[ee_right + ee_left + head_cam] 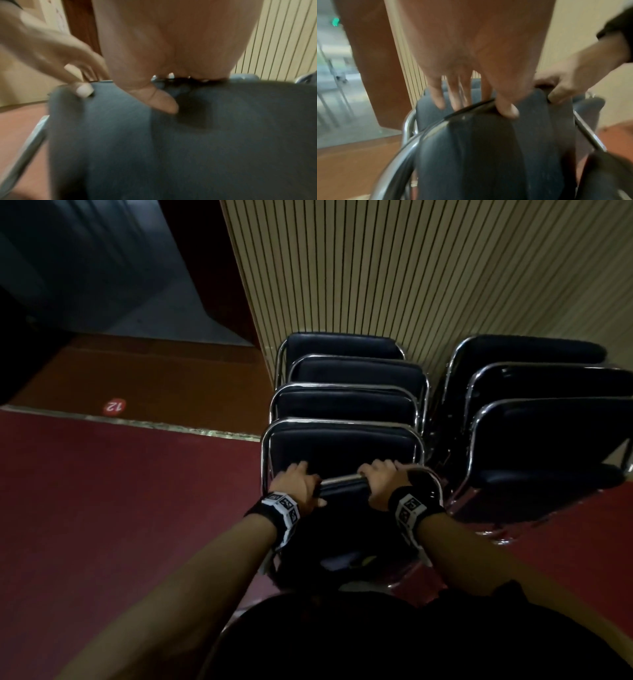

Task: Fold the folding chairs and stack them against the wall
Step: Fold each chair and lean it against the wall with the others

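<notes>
A folded chair (342,529) with a black pad and chrome frame stands in front of me, at the front of the left stack of folded chairs (346,405) that leans on the slatted wall (411,285). My left hand (298,484) grips its top rail near the left corner, fingers over the far side and thumb on the near side. My right hand (382,484) grips the same rail further right. The left wrist view has the left hand (471,94) on the chair's back (488,148), with the right hand (565,86) beside it. In the blurred right wrist view my thumb (163,102) lies on the pad (188,148).
A second stack of three folded chairs (548,422) leans on the wall to the right, close beside the left stack. Red floor (120,508) lies open on the left, past a metal floor strip (137,422) and a round "12" sticker (114,406). A dark doorway (85,268) is at the far left.
</notes>
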A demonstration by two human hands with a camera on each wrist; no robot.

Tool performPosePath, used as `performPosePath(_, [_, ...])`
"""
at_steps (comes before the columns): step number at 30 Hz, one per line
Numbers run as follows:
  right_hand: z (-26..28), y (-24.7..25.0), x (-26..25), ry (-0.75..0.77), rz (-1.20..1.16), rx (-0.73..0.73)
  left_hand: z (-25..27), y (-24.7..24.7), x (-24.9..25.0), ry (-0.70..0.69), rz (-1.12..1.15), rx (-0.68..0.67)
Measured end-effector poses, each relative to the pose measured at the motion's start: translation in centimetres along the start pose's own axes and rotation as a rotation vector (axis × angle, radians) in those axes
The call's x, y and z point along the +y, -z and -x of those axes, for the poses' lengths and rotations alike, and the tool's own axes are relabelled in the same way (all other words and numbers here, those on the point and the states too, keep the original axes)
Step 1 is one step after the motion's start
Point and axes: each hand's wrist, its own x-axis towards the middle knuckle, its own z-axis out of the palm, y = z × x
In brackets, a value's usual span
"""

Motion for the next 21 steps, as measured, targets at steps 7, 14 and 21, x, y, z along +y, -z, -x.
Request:
performPosePath(7, [-1.6,0.9,-1.0,-0.135,0.031,0.11,0.4,1.1,-2.0,0.144,-0.04,0.137])
performPosePath(14, [0.9,-0.2,-1.1,-0.315,-0.022,0.068,1.4,1.0,-2.5,0.047,0.139,0.156])
performPosePath(21, [5.4,-0.5,-6.1,-0.505,-0.14,0.075,1.0,3.5,-1.5,-0.336,0.31,0.063])
